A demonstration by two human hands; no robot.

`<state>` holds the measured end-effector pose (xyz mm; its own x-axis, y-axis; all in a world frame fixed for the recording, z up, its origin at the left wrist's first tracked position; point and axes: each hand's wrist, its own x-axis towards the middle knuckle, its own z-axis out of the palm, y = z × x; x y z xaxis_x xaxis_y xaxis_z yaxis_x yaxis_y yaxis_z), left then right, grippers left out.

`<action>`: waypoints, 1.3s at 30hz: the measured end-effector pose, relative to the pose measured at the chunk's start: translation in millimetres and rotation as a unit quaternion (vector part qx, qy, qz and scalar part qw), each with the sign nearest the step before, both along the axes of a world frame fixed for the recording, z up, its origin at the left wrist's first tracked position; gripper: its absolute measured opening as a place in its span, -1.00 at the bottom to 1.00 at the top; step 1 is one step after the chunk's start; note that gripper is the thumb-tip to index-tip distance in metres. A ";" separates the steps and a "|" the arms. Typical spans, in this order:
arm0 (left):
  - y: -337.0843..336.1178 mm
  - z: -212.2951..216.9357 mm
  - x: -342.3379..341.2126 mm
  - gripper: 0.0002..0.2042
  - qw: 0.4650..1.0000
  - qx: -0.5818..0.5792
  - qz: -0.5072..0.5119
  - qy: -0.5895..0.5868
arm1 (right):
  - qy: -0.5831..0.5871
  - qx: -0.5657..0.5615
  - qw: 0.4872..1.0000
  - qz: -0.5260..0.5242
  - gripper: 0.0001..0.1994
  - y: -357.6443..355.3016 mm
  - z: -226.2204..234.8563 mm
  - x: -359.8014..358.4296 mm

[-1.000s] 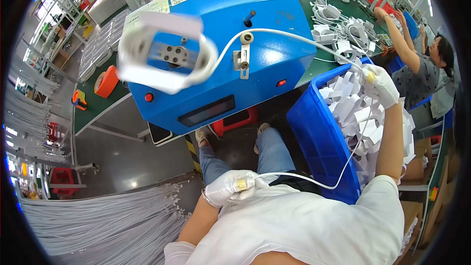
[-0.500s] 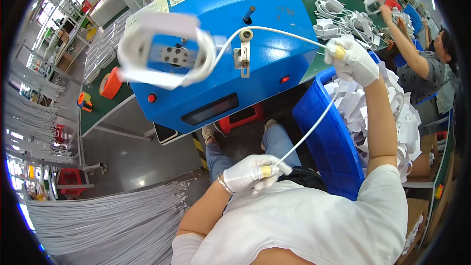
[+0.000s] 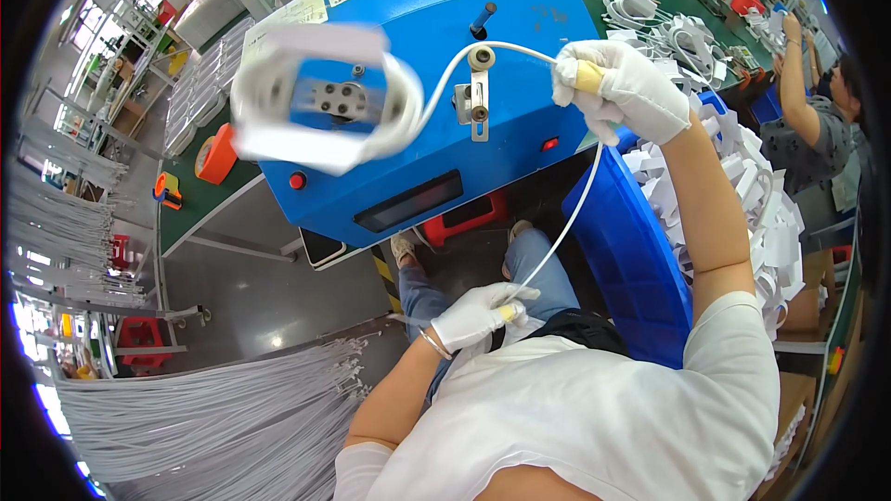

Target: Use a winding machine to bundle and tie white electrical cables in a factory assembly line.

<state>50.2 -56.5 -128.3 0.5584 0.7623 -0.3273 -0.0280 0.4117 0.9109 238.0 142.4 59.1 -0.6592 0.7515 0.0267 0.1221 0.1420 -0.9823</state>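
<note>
A white cable [image 3: 579, 204] runs from my left hand up through my right hand to a blue winding machine [image 3: 529, 23]. My right hand [image 3: 626, 88], in a white glove with yellowish finger patches, is closed round the cable just right of the machine's guide roller [image 3: 481, 57]. Low by my lap, my gloved left hand [image 3: 475, 315] is closed on the cable's lower stretch. Past the roller, the cable bends down to a white coil [image 3: 401, 111] on the machine's winding head [image 3: 336, 100]. Motion blurs the coil and white flaps around it.
A blue bin [image 3: 626, 255] heaped with white pieces stands at my right. Bundles of white cables [image 3: 204, 399] lie at lower left. Orange tape [image 3: 215, 154] sits on the green table left of the machine. Coiled cables [image 3: 682, 42] cover the bench beyond; another person [image 3: 803, 134] works there.
My right hand has moved left along the cable's line, closer to the guide roller. The slack between my hands hangs in a steeper curve. The coil is blurred in both frames.
</note>
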 end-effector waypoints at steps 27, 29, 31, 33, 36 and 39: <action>34.7 121.7 -45.4 -0.62 0.870 0.248 -0.140 0.403 | -0.121 0.537 0.830 -0.093 -0.92 34.8 13.2 -15.8; 32.3 123.9 -51.5 -0.63 0.864 0.280 -0.137 0.396 | -0.133 0.531 0.832 -0.091 -0.92 35.1 16.2 -15.8; 31.4 127.1 -58.5 -0.65 0.891 0.262 -0.098 0.358 | -0.144 0.527 0.833 -0.086 -0.92 35.2 17.5 -15.9; 31.6 130.6 -62.5 -0.72 0.905 0.267 -0.022 0.331 | -0.140 0.536 0.828 -0.090 -0.92 34.5 18.2 -15.2; 35.3 130.7 -66.1 -0.74 0.924 0.250 0.166 0.235 | -0.133 0.533 0.831 -0.086 -0.92 35.4 18.0 -15.8; 42.8 130.3 -67.0 -0.75 0.898 0.255 0.342 0.108 | -0.123 0.537 0.831 -0.081 -0.93 37.1 18.1 -16.8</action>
